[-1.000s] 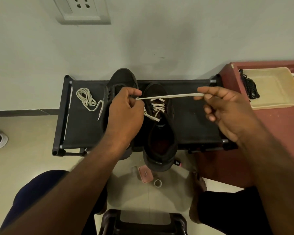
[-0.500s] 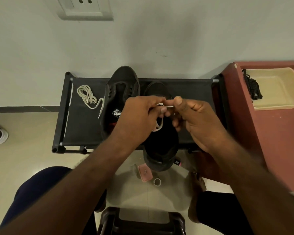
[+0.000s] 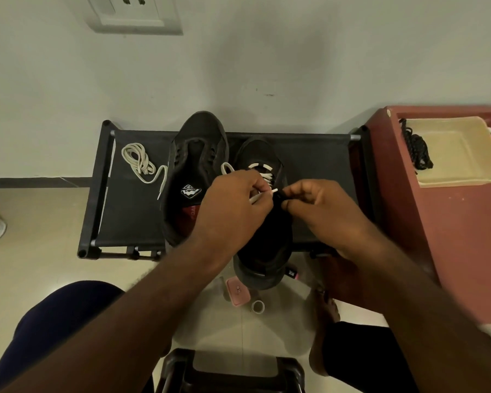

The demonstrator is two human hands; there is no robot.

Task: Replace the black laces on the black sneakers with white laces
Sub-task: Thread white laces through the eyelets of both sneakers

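Note:
Two black sneakers stand on a black rack. The left sneaker has no lace. The right sneaker carries a white lace through its front eyelets. My left hand pinches the lace's free end, its white tip pointing right. My right hand pinches the sneaker's right eyelet edge just beside that tip. A second white lace lies coiled on the rack's left side. Black laces lie in a cream tray at the right.
The tray sits on a red table beside the rack. A pink box and a tape roll lie on the floor under the right sneaker. A dark stool stands near my knees. A wall socket is above.
A second ago my right hand pulled the lace taut out to the right. Both hands have since come together over the right sneaker, and the lace tip now sits in my left hand.

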